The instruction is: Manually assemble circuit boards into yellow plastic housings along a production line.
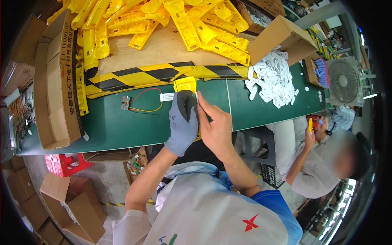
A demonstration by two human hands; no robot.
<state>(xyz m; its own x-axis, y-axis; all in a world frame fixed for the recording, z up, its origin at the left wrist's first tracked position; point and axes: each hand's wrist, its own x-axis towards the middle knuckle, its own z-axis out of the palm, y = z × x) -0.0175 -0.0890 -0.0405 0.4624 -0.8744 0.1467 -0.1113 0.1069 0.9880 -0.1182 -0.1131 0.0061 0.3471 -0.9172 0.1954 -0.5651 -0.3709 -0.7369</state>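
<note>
My left hand (182, 124), in a grey-blue glove with a dark palm, is closed around a yellow plastic housing (185, 84). The housing's flared end sticks out above the glove. My bare right hand (215, 128) presses against its right side, fingers bent around it and partly hidden. From the left of the glove juts a flat white labelled piece (167, 97); I cannot tell whether it sits inside the housing. Red and yellow wires (143, 109) run to a small circuit board (125, 103) on the green tabletop (110, 126).
Yellow housings (181, 24) are heaped on a wooden board behind a black-and-yellow striped edge (134, 79). White plastic parts (273, 77) spill from a cardboard box (281, 38) at right, near a grey fan (345, 79). A long carton (57, 90) stands left. Another person (326, 163) sits right.
</note>
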